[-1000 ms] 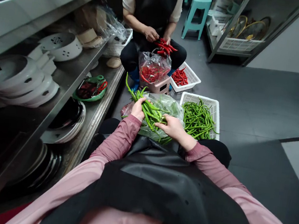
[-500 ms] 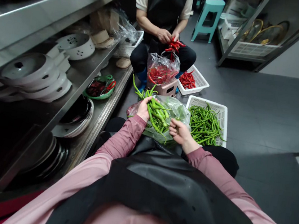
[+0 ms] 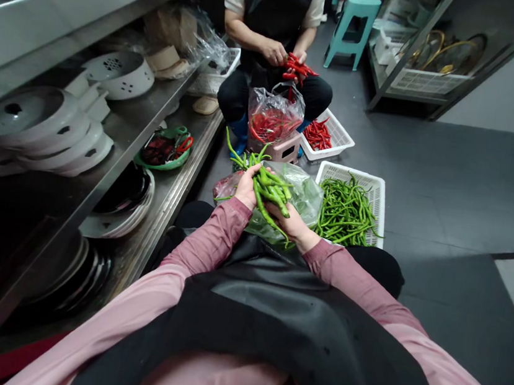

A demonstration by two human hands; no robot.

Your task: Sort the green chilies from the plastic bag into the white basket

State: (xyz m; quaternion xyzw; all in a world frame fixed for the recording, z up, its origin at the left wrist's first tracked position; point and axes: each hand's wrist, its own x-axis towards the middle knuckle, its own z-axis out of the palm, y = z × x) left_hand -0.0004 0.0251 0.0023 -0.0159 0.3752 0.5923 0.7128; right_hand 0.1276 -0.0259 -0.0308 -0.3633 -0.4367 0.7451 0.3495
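My left hand [image 3: 247,186] is closed around a bunch of long green chili peppers [image 3: 269,191], which fan out above and below the fingers. My right hand [image 3: 291,223] is at the lower right end of the same bunch, gripping it there, with its fingertips partly hidden under the peppers. Below both hands lies a clear plastic bag [image 3: 308,189] with green showing through it. Just to the right, a white plastic basket [image 3: 380,198] holds a heap of green chili peppers [image 3: 345,213].
Opposite me sits a person [image 3: 279,8] handling red chili peppers [image 3: 298,66] over a bag [image 3: 275,120] on a pink stool [image 3: 289,149]. A white basket [image 3: 340,141] of red chilies stands beside them. Metal shelving [image 3: 154,111] with dishes runs along my left. Behind is a teal stool [image 3: 353,29].
My right hand has moved left, from beside the bunch to its lower end. My left hand still holds the peppers. The view has shifted slightly.
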